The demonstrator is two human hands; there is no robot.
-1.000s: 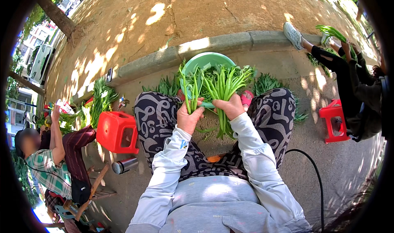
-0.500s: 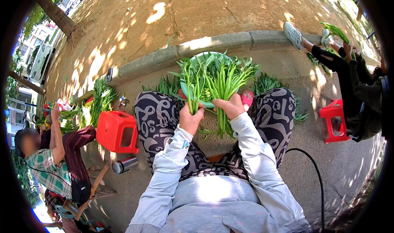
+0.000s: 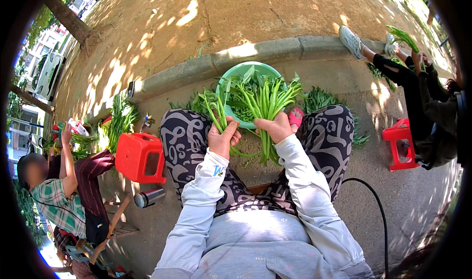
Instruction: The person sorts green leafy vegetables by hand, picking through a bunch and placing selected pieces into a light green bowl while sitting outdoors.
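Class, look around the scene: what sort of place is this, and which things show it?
Outdoors, probably a roadside or path near buildings: a kerb divides paved ground from bare earth, a tree rises from the earth, and a car stands at far left.

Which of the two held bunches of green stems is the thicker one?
The right bunch, in the right hand: its many stems fan out widely, while the left bunch, in the left hand, has only a few.
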